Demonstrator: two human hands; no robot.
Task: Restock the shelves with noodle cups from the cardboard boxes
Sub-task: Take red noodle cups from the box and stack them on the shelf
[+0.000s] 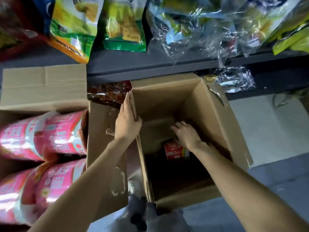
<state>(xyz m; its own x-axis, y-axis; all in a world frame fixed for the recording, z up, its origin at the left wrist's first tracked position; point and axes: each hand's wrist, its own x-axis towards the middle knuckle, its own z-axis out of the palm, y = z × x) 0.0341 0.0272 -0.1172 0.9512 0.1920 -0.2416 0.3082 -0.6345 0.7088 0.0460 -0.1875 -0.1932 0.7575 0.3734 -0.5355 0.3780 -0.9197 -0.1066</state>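
- My right hand (185,134) is down inside the open cardboard box (214,118), palm down with the fingers spread loosely over a red noodle cup (174,150) near the bottom. It sits on top of the cup, but I cannot tell whether the fingers have closed round it.
- My left hand (127,122) holds the box's left wall at the rim, thumb hooked inside and fingers flat along the outside, holding the box in place.
- The red cup is the only one I can see in there; the rest of the box floor is dark and looks close to empty.
- To do this well, I think I should keep the left hand bracing the wall so the box doesn't tip, close my fingers round the cup's body rather than its lid, and lift it straight up past the inner flap (157,124).
- Just left of this box, a second box (43,84) stands open with pink shrink-wrapped noodle packs (50,136) showing.
- Beyond both boxes runs the dark shelf (127,64), already carrying green snack bags (123,25) and crinkled clear-wrapped packs (197,29); a dark red bag (108,94) sits on the tier below it.
- Where a free spot for cups lies, I cannot see from here.
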